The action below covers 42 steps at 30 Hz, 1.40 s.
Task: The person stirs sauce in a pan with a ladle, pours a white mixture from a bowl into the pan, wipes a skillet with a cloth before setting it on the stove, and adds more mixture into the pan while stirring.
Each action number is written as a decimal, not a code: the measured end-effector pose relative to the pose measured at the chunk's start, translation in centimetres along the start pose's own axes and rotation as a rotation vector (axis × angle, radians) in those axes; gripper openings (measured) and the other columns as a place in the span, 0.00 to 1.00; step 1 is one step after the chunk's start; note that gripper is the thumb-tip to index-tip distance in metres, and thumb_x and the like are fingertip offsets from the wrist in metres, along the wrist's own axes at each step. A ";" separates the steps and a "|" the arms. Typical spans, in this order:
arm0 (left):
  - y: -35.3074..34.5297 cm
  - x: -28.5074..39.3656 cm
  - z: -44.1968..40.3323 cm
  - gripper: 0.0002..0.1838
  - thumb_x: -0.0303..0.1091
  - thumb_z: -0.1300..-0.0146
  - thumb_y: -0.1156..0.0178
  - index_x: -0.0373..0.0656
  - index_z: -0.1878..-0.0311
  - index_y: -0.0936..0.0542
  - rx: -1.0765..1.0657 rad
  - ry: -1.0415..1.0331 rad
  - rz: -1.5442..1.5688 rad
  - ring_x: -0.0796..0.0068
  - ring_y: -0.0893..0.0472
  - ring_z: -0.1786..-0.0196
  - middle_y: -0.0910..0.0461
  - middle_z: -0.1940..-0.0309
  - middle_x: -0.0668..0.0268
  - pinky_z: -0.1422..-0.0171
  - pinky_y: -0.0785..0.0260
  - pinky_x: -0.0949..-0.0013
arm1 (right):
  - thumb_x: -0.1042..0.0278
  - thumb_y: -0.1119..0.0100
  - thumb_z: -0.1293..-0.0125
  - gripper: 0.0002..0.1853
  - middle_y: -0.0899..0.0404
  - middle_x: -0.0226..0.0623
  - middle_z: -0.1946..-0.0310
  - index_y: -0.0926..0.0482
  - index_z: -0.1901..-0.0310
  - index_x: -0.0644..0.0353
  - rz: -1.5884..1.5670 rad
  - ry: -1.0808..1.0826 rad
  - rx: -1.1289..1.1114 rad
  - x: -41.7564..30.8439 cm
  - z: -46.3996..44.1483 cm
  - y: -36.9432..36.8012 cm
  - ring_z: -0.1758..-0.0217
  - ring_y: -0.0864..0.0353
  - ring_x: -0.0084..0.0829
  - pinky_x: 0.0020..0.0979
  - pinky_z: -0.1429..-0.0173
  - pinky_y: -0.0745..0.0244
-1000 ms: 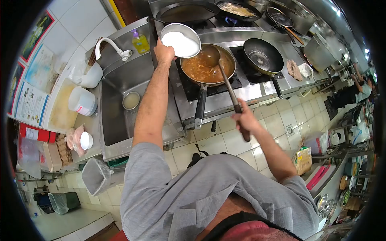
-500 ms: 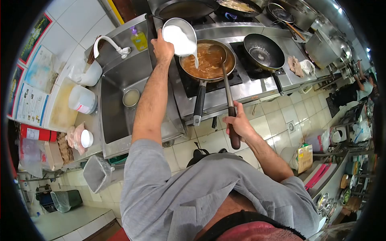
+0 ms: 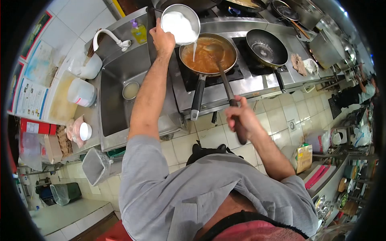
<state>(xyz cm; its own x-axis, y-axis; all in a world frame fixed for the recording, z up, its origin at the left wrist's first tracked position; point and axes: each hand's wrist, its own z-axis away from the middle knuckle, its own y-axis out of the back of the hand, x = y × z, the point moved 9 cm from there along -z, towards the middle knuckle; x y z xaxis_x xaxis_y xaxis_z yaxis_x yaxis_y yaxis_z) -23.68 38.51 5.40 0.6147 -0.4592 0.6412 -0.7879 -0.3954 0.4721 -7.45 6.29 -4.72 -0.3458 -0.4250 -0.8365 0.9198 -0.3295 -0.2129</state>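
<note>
My left hand [image 3: 163,41] grips a metal bowl [image 3: 179,25] of white liquid, tilted over the left side of a pan. A thin white stream runs from its lip into the orange-brown sauce [image 3: 204,59] in that pan. Closed round the dark handle of a ladle [image 3: 227,86] is my right hand [image 3: 243,119], a little blurred. The ladle's head sits in the sauce, partly hidden by it. The pan's black handle [image 3: 198,96] points toward me, with neither hand on it.
A second black pan [image 3: 266,48] rests on the burner to the right. At the left is a steel sink [image 3: 116,88] with a faucet [image 3: 110,38], a small bowl [image 3: 130,90] inside and a soap bottle [image 3: 138,33] behind. Far right, another person [image 3: 364,90] is visible.
The bowl has tipped toward the pan, and white liquid now pours where none did a second ago. My right hand has shifted the ladle about in the sauce, which looks more orange.
</note>
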 end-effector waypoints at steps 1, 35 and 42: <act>-0.7 -0.9 -0.2 0.32 0.21 0.47 0.54 0.46 0.35 0.40 0.035 -0.030 -0.031 0.49 0.25 0.54 0.37 0.49 0.50 0.48 0.31 0.53 | 0.75 0.46 0.44 0.27 0.33 0.32 0.80 0.45 0.45 0.53 -0.204 -0.063 -0.091 -0.3 -0.7 0.8 0.88 0.34 0.23 0.24 0.88 0.41; 49.5 -33.5 11.1 0.30 0.14 0.54 0.56 0.33 0.42 0.40 0.548 0.756 0.584 0.54 0.21 0.76 0.29 0.56 0.44 0.80 0.21 0.65 | 0.79 0.49 0.49 0.38 0.35 0.30 0.80 0.48 0.34 0.59 0.739 0.334 0.263 -0.1 -1.7 0.2 0.90 0.38 0.22 0.24 0.88 0.41; 53.5 -52.4 9.5 0.31 0.19 0.52 0.54 0.38 0.40 0.38 0.763 0.802 0.327 0.54 0.20 0.66 0.25 0.56 0.48 0.77 0.23 0.62 | 0.78 0.49 0.50 0.35 0.34 0.30 0.83 0.43 0.36 0.62 0.753 0.204 0.416 0.9 -2.3 1.0 0.90 0.37 0.22 0.25 0.88 0.41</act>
<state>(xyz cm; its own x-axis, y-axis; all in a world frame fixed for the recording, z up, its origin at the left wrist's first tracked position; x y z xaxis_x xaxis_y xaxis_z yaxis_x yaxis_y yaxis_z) -97.64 33.81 -8.70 -0.0300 -0.0992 0.9946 -0.5100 -0.8543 -0.1006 -6.45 7.51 -6.79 0.4015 -0.5070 -0.7627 0.7344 -0.3193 0.5989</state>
